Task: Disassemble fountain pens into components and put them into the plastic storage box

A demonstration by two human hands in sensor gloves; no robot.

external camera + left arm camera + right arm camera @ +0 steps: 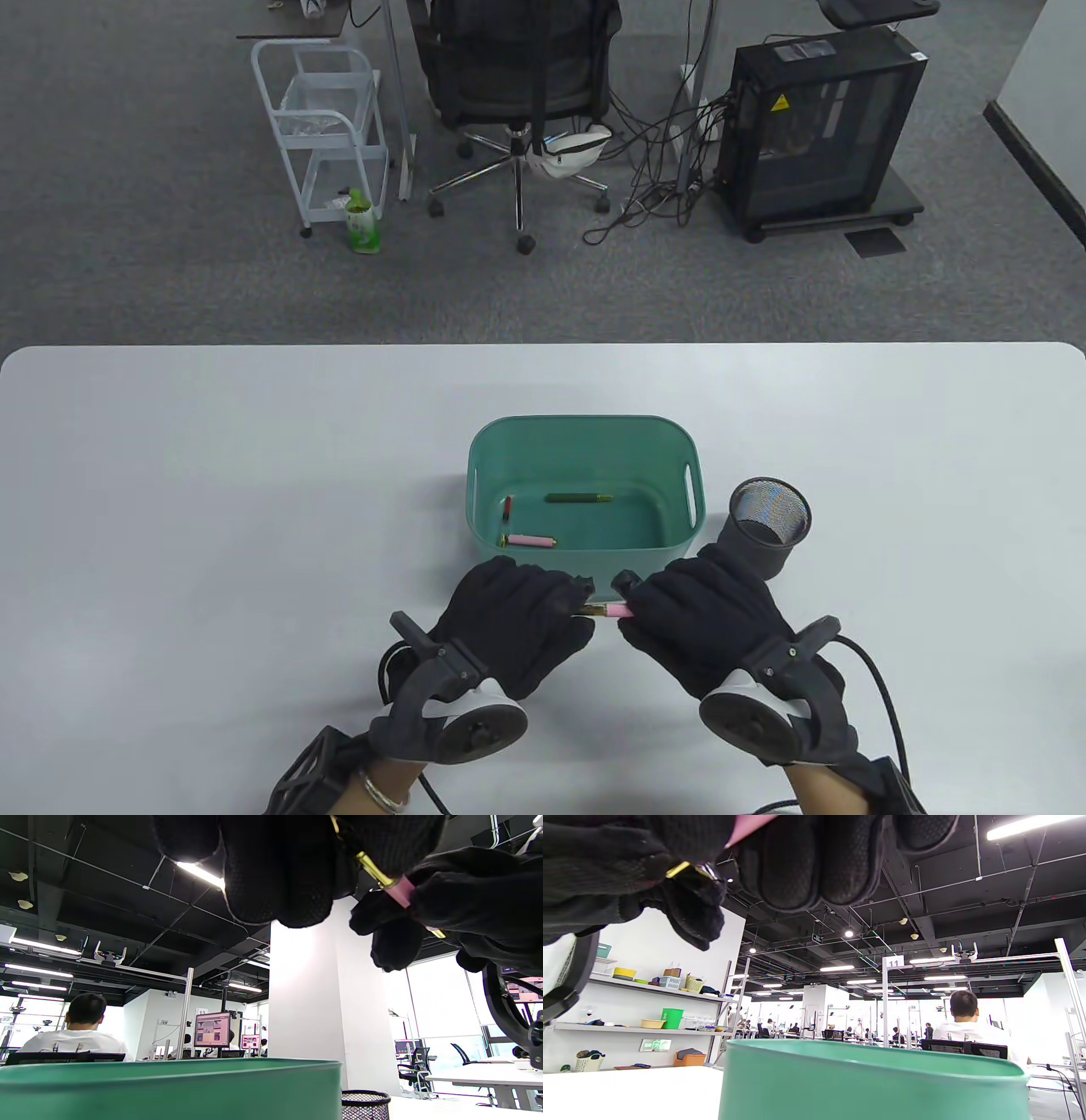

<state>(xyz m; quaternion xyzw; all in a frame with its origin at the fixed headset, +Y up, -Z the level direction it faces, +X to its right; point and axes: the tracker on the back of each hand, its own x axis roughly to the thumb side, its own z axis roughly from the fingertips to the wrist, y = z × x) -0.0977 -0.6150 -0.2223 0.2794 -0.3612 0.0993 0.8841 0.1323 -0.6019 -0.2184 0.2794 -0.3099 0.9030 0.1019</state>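
The green plastic storage box (584, 441) is sitting mid-table w/ three pieces lying on its floor: a dark green barrel (579, 498) towards the back, a small red piece (506, 508) by the left wall, and a pink piece w/ a gold end (528, 541) at front left. Just right of the box a black mesh pen cup (768, 525) is standing; can't tell if anything's in it. In front of the box, both hands are holding one pink fountain pen (609, 610) level between them: left hand (517, 624) is curling its fingers round the gold end, right hand (708, 624) is gripping the pink part. Left wrist view is showing the gold section meeting the pink barrel, which the table view mostly hides; also a person's back and lit monitors, text too small to read. Right wrist view is showing shelves w/ bins and a post sign (893, 962) reading "11". Table view alone is showing a black PC case (821, 127) w/ a yellow warning sticker, an office chair (519, 93) and a white cart (327, 127).
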